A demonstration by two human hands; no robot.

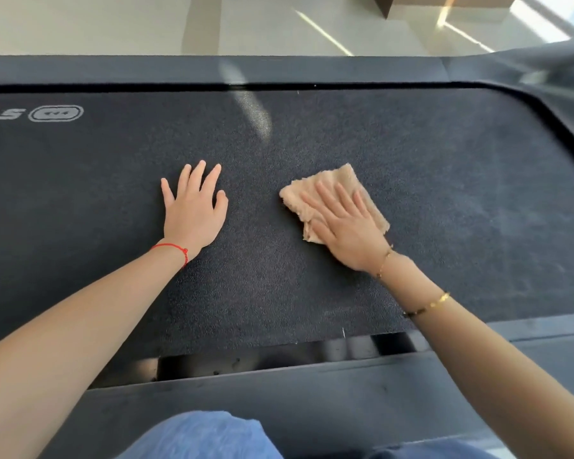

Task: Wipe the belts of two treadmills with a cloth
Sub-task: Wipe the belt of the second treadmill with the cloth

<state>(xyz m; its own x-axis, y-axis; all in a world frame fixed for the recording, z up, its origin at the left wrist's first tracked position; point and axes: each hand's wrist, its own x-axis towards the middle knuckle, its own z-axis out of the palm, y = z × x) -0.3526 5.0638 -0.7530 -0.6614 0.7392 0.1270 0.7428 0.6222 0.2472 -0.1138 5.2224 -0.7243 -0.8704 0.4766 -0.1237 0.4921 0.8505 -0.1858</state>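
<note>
A dark textured treadmill belt (312, 137) runs left to right across the view. My right hand (345, 226) lies flat on a folded beige cloth (315, 190), pressing it onto the belt right of centre. My left hand (193, 207) rests palm down on the bare belt, fingers spread, a red string on its wrist. About a hand's width separates the two hands.
The treadmill's dark side rails run along the far edge (179, 69) and the near edge (279, 392). A white logo (55, 113) is printed on the belt at far left. Pale floor (113, 24) lies beyond. My knee in blue jeans (206, 435) is at the bottom.
</note>
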